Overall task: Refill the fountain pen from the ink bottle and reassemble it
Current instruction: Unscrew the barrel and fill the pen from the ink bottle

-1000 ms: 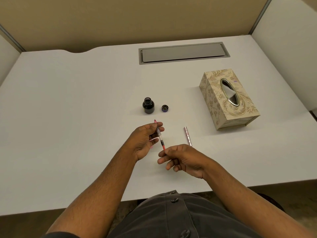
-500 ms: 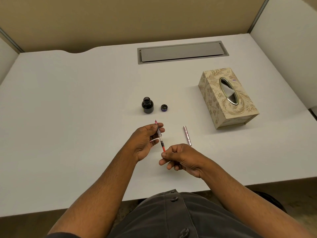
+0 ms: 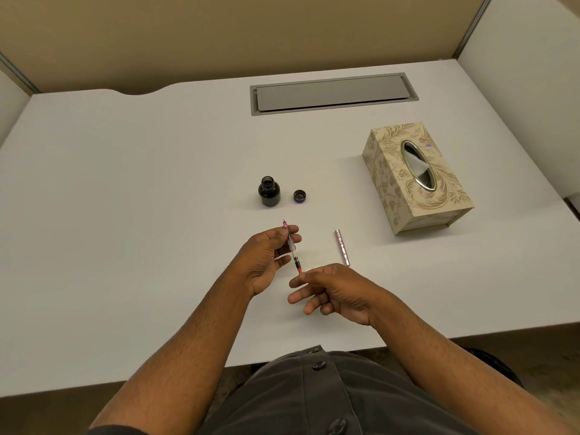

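My left hand (image 3: 266, 257) pinches the front section of the fountain pen (image 3: 293, 251), nib pointing away toward the ink bottle. The clear converter with its red end knob runs back to my right hand (image 3: 334, 288), whose fingertips pinch that knob. The small dark ink bottle (image 3: 269, 192) stands uncapped on the white desk (image 3: 125, 215), a short way beyond the nib. Its cap (image 3: 299, 196) lies just right of it. The pink pen barrel (image 3: 341, 247) lies on the desk to the right of my hands.
A patterned beige tissue box (image 3: 414, 180) sits at the right. A grey cable hatch (image 3: 332, 93) is set into the desk at the back. Partition walls close the back and both sides. The desk's front edge runs just under my forearms.
The pen and both hands stay almost still. My right fingers have shifted slightly at the red knob.
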The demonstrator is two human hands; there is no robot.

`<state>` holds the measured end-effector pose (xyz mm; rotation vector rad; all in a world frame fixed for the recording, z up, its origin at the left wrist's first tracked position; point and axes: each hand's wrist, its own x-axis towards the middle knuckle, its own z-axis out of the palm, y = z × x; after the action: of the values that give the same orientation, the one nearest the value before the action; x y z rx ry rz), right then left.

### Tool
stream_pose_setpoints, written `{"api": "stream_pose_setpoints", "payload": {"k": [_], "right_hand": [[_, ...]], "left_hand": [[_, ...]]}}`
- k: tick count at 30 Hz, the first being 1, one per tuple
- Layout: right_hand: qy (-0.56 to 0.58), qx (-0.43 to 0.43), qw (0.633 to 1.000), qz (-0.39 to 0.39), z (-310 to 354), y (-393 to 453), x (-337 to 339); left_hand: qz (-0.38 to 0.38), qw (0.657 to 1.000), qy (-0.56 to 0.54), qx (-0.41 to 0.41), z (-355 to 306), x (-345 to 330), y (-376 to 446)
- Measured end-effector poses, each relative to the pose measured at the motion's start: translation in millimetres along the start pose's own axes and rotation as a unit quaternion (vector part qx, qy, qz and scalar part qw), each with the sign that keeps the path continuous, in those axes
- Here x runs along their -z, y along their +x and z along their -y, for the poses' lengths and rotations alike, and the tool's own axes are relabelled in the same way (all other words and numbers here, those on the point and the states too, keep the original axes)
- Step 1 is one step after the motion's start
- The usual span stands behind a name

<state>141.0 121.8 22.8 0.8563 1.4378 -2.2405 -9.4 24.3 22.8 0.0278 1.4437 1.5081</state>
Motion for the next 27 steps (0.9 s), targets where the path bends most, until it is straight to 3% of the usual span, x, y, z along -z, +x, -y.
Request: {"api": "stream_pose_setpoints", "payload": {"k": [27], "right_hand": [[-0.018, 0.023, 0.999, 0.017, 2.8, 4.7, 3.1]], "left_hand": [[-0.009, 1.000, -0.006, 0.004, -2.4, 0.7, 6.2]]}}
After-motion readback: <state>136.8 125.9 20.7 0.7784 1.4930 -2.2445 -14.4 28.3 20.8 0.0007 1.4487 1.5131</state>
